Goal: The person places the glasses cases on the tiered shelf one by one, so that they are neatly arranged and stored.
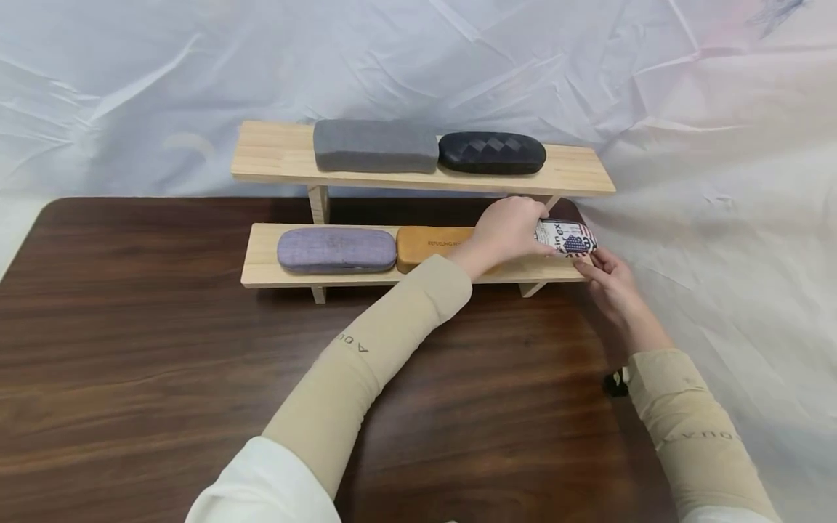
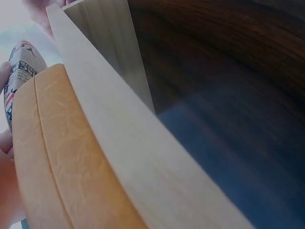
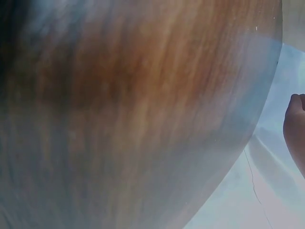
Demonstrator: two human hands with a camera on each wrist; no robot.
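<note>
A white glasses case (image 1: 567,238) with printed letters and a flag pattern is at the right end of the lower wooden shelf (image 1: 261,250). My left hand (image 1: 503,229) grips its left part, thumb in front and fingers behind. In the left wrist view the patterned glasses case (image 2: 24,67) shows beyond the orange-brown case. At the right end of the shelf is my right hand (image 1: 611,283), thumb and index finger apart beside the case's end; contact there is hard to make out. Only part of the right hand (image 3: 295,129) enters the right wrist view.
On the lower shelf sit a purple glasses case (image 1: 336,249) and an orange-brown one (image 1: 418,245), partly behind the left forearm. The upper shelf (image 1: 275,149) bears a grey case (image 1: 375,147) and a black woven-pattern case (image 1: 492,152). A dark wood table (image 1: 163,363) lies beneath.
</note>
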